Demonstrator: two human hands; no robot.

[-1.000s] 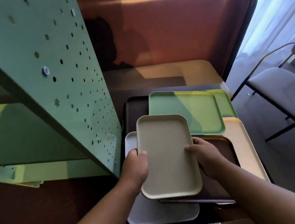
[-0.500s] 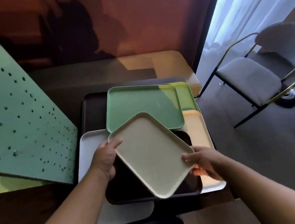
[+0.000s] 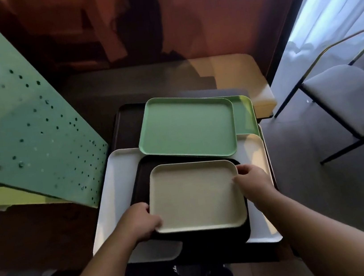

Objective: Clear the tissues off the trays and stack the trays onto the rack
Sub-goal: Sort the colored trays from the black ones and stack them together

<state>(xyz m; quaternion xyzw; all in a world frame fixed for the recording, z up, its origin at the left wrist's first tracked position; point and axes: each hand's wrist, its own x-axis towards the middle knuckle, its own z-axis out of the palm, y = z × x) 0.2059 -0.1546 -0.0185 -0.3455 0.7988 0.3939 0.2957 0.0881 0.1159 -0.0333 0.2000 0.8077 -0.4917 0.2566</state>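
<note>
Beige tray lay flat on top of a black tray, near the front of the pile and square to the viewer. Left hand gripped its near-left edge, thumb curled over the rim and fingers underneath. Right hand pinched its far-right corner, fingertips curled on the rim. Both forearms reached in from the bottom of the view.

Just behind the beige tray, a green tray sat higher in the pile, its near edge overlapping the far end of the black tray. A second, lighter green tray showed from beneath it on the right. A white tray stuck out to the left under the black one, and a cream tray stuck out to the right. Another dark tray lay at the back left, under the green one. The whole pile rested on a desk with a pale top, partly in shade.

To the left stood the rack, a teal panel dotted with holes, tilted in the view. Behind the desk rose a reddish-brown wall. To the right, a chair with a grey seat stood on the dark floor, well apart from the trays.
</note>
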